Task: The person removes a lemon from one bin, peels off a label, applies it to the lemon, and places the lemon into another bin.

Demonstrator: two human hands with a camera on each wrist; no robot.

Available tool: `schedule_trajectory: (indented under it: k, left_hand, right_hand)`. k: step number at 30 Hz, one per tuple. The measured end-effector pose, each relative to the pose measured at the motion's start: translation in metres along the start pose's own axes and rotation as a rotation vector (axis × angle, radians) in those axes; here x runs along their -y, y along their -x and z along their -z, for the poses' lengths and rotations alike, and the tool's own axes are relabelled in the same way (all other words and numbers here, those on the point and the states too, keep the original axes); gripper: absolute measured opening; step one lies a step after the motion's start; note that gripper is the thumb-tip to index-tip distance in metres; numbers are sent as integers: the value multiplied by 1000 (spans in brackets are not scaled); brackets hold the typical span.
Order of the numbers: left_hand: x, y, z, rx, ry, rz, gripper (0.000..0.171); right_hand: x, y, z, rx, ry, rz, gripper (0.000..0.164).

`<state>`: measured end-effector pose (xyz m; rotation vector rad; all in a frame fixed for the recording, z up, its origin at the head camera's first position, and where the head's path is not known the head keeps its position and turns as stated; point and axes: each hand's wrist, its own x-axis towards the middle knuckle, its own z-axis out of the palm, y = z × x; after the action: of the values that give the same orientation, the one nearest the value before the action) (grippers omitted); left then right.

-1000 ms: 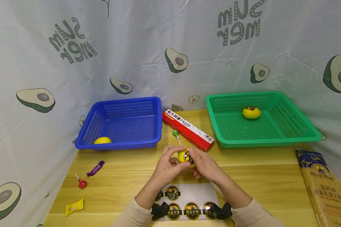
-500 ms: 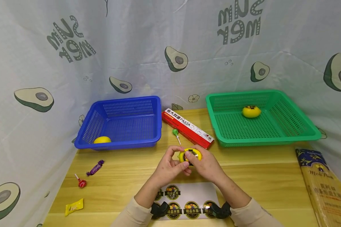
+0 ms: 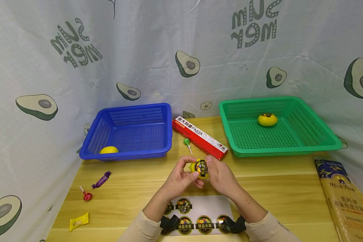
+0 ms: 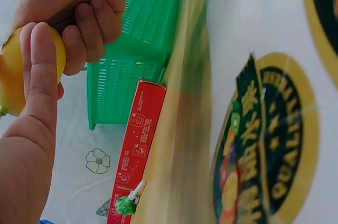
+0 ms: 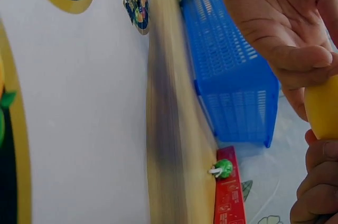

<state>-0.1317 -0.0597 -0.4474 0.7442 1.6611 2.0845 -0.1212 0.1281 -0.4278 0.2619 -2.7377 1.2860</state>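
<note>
A blue perforated plastic basket (image 3: 139,134) holds one plain yellow lemon (image 3: 109,150) by its near wall. The left hand (image 3: 177,178) pinches a black-labelled yellow lemon (image 3: 200,168), raised above the wooden table (image 3: 133,195) between both hands; the right hand (image 3: 224,176) grips its other end. Further right, a green perforated plastic basket (image 3: 263,140) holds another dark-labelled lemon (image 3: 267,121).

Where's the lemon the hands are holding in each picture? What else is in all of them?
Head: the lemon is right of centre, below the middle, between the left hand and right hand.
Left wrist: the lemon is at the left edge, upper half, partly cut off.
Right wrist: the lemon is at the right edge, about halfway down, partly cut off.
Shared landmark: the red pasta box.
</note>
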Motion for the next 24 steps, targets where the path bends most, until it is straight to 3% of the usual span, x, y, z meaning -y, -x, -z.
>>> schedule_trajectory:
  k: [4,9,12,17,24]
  left_hand:
    - [-4,0,-2,-16,-5,29,50]
    - [-6,1,-7,-105,-65,91,60]
    - [-5,1,-7,-126,-95,79,62]
    - [-3,1,-5,-134,-129,45,62]
    - [-3,1,-4,-137,-117,76,60]
  right_hand:
    - [2,0,1,7,-38,-55,45]
    - [0,-2,5,69,-188,-163,58]
    - [-4,0,10,54,-244,-199,57]
    - [-17,12,26,-109,-204,-246,38]
    - [-44,25,61,-326,-180,-393,57]
